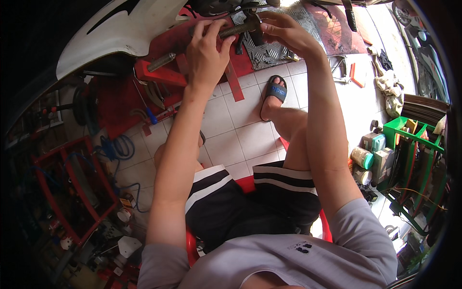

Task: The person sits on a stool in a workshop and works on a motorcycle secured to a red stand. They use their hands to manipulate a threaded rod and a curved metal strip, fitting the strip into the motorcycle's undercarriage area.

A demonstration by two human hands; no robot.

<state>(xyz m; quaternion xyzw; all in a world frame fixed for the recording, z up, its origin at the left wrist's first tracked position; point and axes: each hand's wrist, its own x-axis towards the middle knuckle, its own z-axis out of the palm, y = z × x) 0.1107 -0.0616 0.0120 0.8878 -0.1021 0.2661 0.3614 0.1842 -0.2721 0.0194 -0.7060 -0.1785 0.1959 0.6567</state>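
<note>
Up near the motorbike's white body panel (127,31), both my hands work on a ribbed metal rod (236,30) that looks threaded. My left hand (208,55) is closed around it, thumb against the underside. Another ribbed length (161,62) shows left of that hand; whether it is the same piece is hidden. My right hand (286,33) closes on a dark metal fitting (256,32) at the rod's right end, thumb and fingers pressed to it. Below the hands is a red metal stand (161,73).
A blue-handled screwdriver (151,116) lies on the red mat at left, near a coiled blue hose (118,147) and a red rack (79,188). Patterned metal plate (284,41) covers the floor ahead. At right stand a green rack (414,132) and several jars (362,158).
</note>
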